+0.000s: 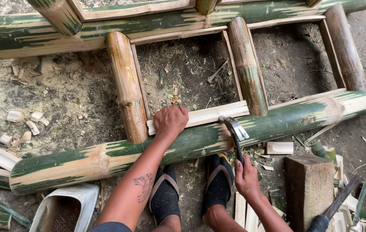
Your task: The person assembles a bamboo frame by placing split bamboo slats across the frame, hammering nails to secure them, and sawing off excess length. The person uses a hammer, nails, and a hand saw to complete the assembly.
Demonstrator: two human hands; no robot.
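Dirt ground strewn with sawdust carries a bamboo frame (200, 144). Left hand (171, 121) presses a pale slat (211, 114), fingers curled over it. Right hand (246, 177) grips a hammer (235, 133). A white container (80, 195) holds nails (65, 222).

Camera: on my head, the only view.
Facing: straight down, over the bamboo frame (200, 141) on the ground.
Nearness: close, arm's reach.
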